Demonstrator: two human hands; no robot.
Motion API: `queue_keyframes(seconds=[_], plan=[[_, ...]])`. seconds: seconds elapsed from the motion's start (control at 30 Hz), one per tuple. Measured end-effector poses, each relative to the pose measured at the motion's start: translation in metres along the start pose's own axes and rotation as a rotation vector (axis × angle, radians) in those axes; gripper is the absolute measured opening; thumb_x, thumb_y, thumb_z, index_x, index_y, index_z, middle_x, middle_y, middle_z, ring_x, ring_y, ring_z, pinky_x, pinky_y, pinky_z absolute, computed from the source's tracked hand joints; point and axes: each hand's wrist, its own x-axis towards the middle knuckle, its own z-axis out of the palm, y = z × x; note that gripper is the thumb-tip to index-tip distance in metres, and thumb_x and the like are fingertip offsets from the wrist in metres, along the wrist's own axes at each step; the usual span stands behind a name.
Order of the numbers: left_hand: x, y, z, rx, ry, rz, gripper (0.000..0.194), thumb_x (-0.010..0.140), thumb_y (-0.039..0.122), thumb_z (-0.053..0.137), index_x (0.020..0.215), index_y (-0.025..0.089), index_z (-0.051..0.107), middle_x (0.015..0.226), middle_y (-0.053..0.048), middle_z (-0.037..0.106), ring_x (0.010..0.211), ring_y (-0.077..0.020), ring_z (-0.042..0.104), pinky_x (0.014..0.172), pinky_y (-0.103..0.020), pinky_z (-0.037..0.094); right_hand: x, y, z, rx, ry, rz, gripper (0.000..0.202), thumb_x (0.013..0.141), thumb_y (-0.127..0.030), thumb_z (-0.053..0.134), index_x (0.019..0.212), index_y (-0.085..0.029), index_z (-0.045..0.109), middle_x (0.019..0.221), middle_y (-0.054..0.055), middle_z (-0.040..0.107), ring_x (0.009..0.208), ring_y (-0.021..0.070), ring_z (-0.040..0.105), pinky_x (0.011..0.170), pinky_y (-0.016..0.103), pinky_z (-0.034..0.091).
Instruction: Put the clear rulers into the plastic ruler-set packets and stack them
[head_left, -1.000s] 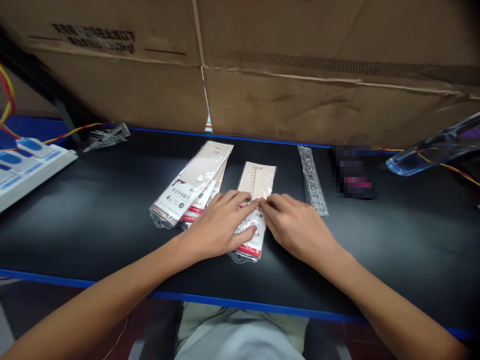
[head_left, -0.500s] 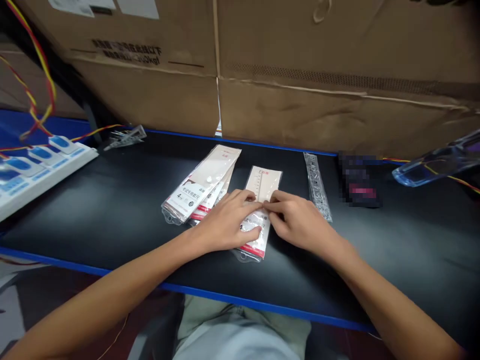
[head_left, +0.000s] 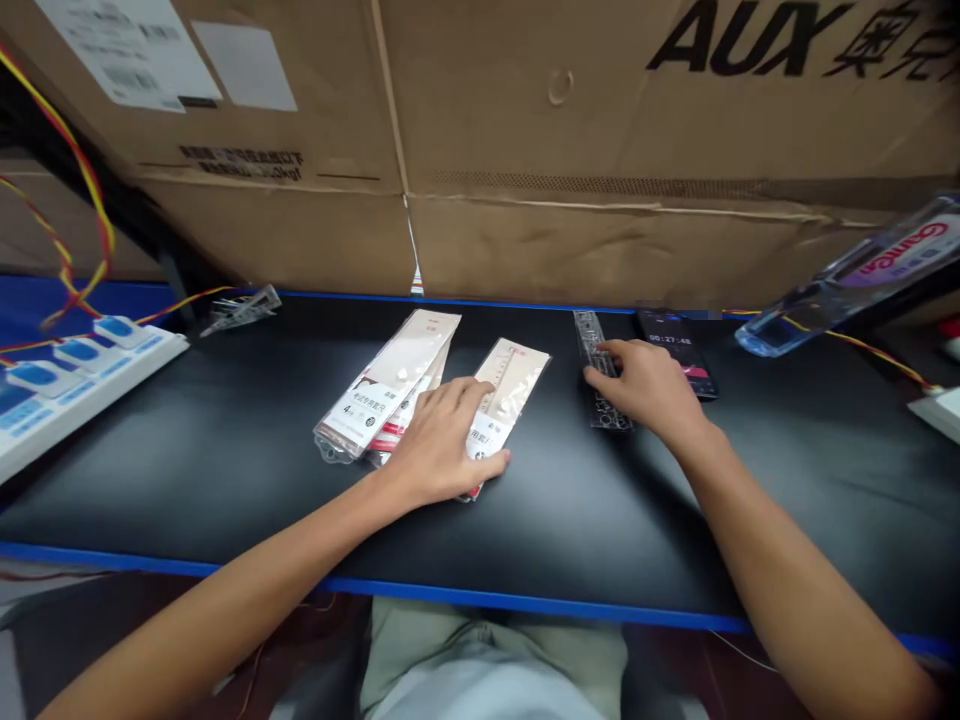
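Observation:
My left hand [head_left: 439, 440] lies over a clear-sleeved ruler-set packet [head_left: 517, 385], its fingers spread and the thumb stretched across the packet's lower part. A printed ruler shows on the packet's upper half; my hand hides some of its lower end. To the left, more ruler-set packets [head_left: 386, 385] overlap in a fanned pile, partly behind my left fingers. My right hand [head_left: 649, 385] is over a clear plastic stencil ruler [head_left: 609, 415] on the black table. Its thumb and forefinger are apart and reach across the ruler's middle; whether they touch it, I cannot tell.
A phone [head_left: 701, 375] showing a timer lies just beyond my right hand. Farther right is a tilted clear bottle [head_left: 847, 280]. A power strip [head_left: 82, 365] with blue plugs and some clear plastic pieces [head_left: 244, 310] are at left. Cardboard boxes [head_left: 525, 245] line the back.
My right hand has left the packet and moved right to the stencil ruler. My left hand stays on the packet, which is now tilted more to the right. The view has shifted.

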Motion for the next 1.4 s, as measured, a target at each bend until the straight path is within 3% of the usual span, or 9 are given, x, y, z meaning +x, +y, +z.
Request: queue_keyframes(seconds=[0.17, 0.3, 0.5, 0.63, 0.73, 0.83, 1.0, 1.17, 1.4], plan=[[-0.002, 0.002, -0.004, -0.075, -0.007, 0.034, 0.069, 0.073, 0.023, 0.071, 0.137, 0.022, 0.045, 0.138, -0.012, 0.05, 0.125, -0.031, 0.055, 0.105, -0.048, 0.05, 0.001, -0.004, 0.005, 0.05, 0.04, 0.053, 0.047, 0.081, -0.029, 0.063, 0.127, -0.018, 0.069, 0.105, 0.013, 0.077, 0.096, 0.0349, 0.071, 0.071, 0.037, 0.048], [-0.001, 0.001, -0.011, -0.219, 0.118, 0.082, 0.063, 0.07, 0.013, 0.068, 0.129, 0.022, 0.051, 0.13, -0.01, 0.057, 0.121, -0.0273, 0.059, 0.104, -0.044, 0.053, 0.003, -0.001, 0.006, 0.132, 0.081, 0.057, 0.05, 0.081, -0.026, 0.062, 0.13, -0.019, 0.065, 0.094, 0.007, 0.079, 0.09, 0.0288, 0.073, 0.076, 0.035, 0.05], [0.0, -0.001, -0.033, -0.489, 0.274, 0.053, 0.027, 0.081, 0.01, 0.064, 0.106, 0.021, 0.07, 0.101, -0.002, 0.078, 0.09, -0.0171, 0.076, 0.085, -0.029, 0.062, 0.005, 0.003, 0.007, 0.17, 0.129, 0.06, 0.019, 0.082, -0.026, 0.059, 0.096, -0.02, 0.071, 0.086, 0.007, 0.078, 0.081, 0.0267, 0.073, 0.074, 0.035, 0.051], [0.002, -0.006, -0.065, -0.479, 0.694, 0.099, 0.017, 0.082, 0.009, 0.068, 0.094, 0.019, 0.075, 0.087, 0.001, 0.078, 0.072, -0.0106, 0.074, 0.061, -0.018, 0.057, 0.004, 0.001, 0.003, 0.15, 0.169, 0.029, 0.01, 0.081, -0.027, 0.06, 0.083, -0.021, 0.069, 0.085, 0.008, 0.076, 0.081, 0.0286, 0.071, 0.07, 0.036, 0.048], [0.003, -0.018, -0.088, -0.316, 1.054, 0.174, 0.024, 0.08, 0.005, 0.069, 0.099, 0.017, 0.075, 0.088, 0.0, 0.077, 0.08, -0.0124, 0.075, 0.066, -0.019, 0.057, 0.003, -0.002, 0.0, 0.15, 0.214, -0.021, 0.009, 0.081, -0.026, 0.061, 0.077, -0.021, 0.067, 0.088, 0.01, 0.075, 0.081, 0.0285, 0.068, 0.071, 0.037, 0.046], [0.002, -0.035, -0.1, -0.088, 1.246, 0.188, 0.04, 0.075, 0.002, 0.068, 0.113, 0.014, 0.072, 0.095, -0.003, 0.077, 0.082, -0.0168, 0.076, 0.068, -0.024, 0.06, 0.002, -0.006, -0.001, 0.212, 0.257, -0.064, 0.01, 0.084, -0.027, 0.06, 0.079, -0.022, 0.067, 0.082, 0.006, 0.074, 0.076, 0.0239, 0.068, 0.071, 0.034, 0.048], [-0.001, -0.052, -0.097, 0.403, 0.987, 0.13, 0.026, 0.077, 0.007, 0.068, 0.1, 0.016, 0.079, 0.093, -0.005, 0.081, 0.083, -0.0227, 0.076, 0.08, -0.034, 0.06, -0.005, -0.016, 0.001, 0.481, 0.218, -0.072, 0.011, 0.088, -0.032, 0.061, 0.093, -0.023, 0.065, 0.077, 0.002, 0.071, 0.058, 0.0189, 0.067, 0.06, 0.031, 0.051], [0.001, -0.034, -0.072, 0.326, 0.829, 0.187, 0.02, 0.086, 0.01, 0.061, 0.096, 0.021, 0.074, 0.099, -0.004, 0.08, 0.094, -0.0219, 0.075, 0.091, -0.036, 0.058, -0.014, -0.028, 0.003, 0.521, 0.122, -0.152, 0.026, 0.089, -0.029, 0.06, 0.114, -0.022, 0.062, 0.088, 0.004, 0.072, 0.06, 0.019, 0.071, 0.066, 0.033, 0.055], [-0.01, 0.002, -0.022, 0.074, -0.059, 0.178, 0.039, 0.095, 0.031, 0.059, 0.131, 0.019, 0.064, 0.143, -0.014, 0.064, 0.13, -0.0297, 0.063, 0.109, -0.044, 0.053, -0.018, -0.034, 0.011, 0.677, -0.073, -0.092, 0.053, 0.09, -0.029, 0.058, 0.141, -0.023, 0.047, 0.095, 0.004, 0.074, 0.061, 0.0191, 0.073, 0.058, 0.03, 0.057]])
